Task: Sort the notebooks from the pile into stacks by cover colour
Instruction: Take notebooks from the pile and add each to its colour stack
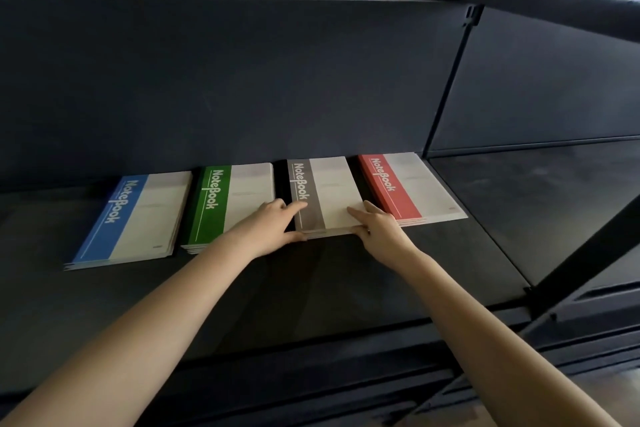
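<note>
We are pressing our left hand point(273, 229) and our right hand point(377, 229) on the near corners of the grey-brown and white notebook stack point(329, 194). Each forefinger is lying straight on the top cover and each thumb is pushing against the near edge, so the fingers are released, not clenched. Just left of the left fingers the green and white notebook stack point(239, 198) is lying, and beyond it the blue and white notebook stack point(138, 218). Just right of the right fingers the red and white notebook stack point(412, 187) is lying on the black shelf point(485, 218).

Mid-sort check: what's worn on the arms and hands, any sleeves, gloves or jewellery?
Nothing worn shows. The left hand and right hand have no gloves, rings or watch; the left forearm and right forearm are uncovered, no sleeve in view.
</note>
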`<state>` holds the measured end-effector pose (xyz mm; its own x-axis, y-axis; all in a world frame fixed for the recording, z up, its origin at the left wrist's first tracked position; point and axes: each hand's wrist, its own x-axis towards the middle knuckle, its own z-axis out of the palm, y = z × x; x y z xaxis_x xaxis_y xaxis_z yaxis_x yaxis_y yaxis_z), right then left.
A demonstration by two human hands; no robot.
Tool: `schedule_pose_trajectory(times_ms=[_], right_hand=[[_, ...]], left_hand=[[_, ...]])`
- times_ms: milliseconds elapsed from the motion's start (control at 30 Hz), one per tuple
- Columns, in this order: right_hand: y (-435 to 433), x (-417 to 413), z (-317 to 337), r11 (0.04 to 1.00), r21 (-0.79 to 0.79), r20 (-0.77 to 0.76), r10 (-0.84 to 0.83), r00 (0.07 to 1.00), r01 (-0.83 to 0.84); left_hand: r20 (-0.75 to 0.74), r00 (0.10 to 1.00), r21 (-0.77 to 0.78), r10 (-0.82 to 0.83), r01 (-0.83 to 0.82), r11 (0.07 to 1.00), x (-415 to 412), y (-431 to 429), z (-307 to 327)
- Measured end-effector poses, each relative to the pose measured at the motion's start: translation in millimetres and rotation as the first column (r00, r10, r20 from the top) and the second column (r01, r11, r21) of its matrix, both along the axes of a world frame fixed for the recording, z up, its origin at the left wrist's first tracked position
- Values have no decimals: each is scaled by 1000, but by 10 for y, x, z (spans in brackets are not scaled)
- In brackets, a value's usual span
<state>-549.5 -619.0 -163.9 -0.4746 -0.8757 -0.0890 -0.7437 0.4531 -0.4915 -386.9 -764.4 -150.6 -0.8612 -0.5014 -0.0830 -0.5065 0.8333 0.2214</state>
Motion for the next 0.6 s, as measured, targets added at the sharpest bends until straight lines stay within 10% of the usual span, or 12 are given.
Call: schedule_pose_trajectory(times_ms=[600], right_hand=[[246, -243, 251, 981, -183, -72, -73, 995, 59]], left_hand=[[-23, 1000, -112, 10, -13, 994, -183, 129, 351]])
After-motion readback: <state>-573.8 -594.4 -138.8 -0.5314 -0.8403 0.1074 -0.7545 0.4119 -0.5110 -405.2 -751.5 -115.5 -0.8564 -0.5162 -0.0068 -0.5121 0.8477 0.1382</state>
